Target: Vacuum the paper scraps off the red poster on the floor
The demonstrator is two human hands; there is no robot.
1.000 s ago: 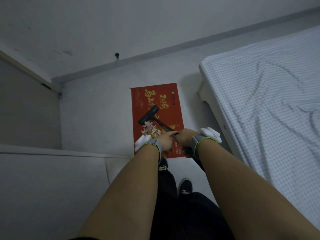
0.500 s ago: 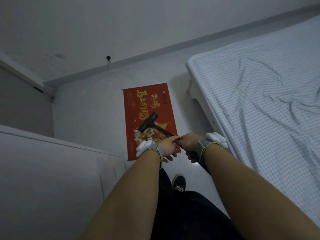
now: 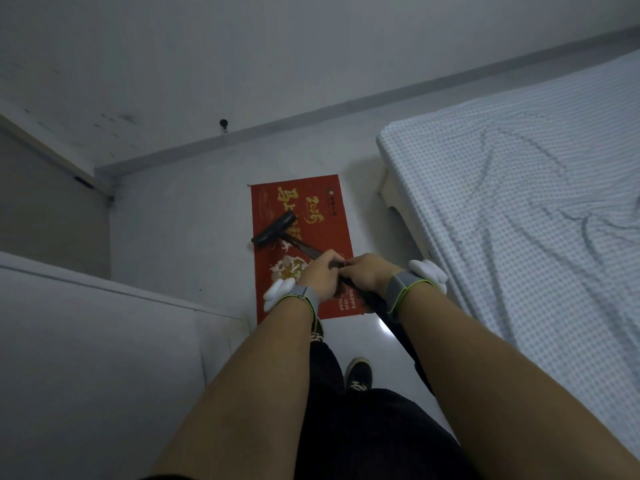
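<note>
A red poster (image 3: pixel 332 216) with gold lettering lies flat on the pale floor (image 3: pixel 180 230), just left of the bed (image 3: pixel 519 202). The vacuum's black floor head (image 3: pixel 273 230) sits on the poster's left part, beyond a heap of white paper scraps (image 3: pixel 289 266). Near the poster's near end, the left hand (image 3: pixel 318 271) and right hand (image 3: pixel 365 273) touch, both gripping the vacuum's dark wand (image 3: pixel 311 251).

Bare floor (image 3: pixel 194 216) left of poster (image 3: pixel 332 216), bed (image 3: pixel 519 209) close on its right, white cabinet (image 3: pixel 86 341) near left, wall (image 3: pixel 242 64) beyond.
</note>
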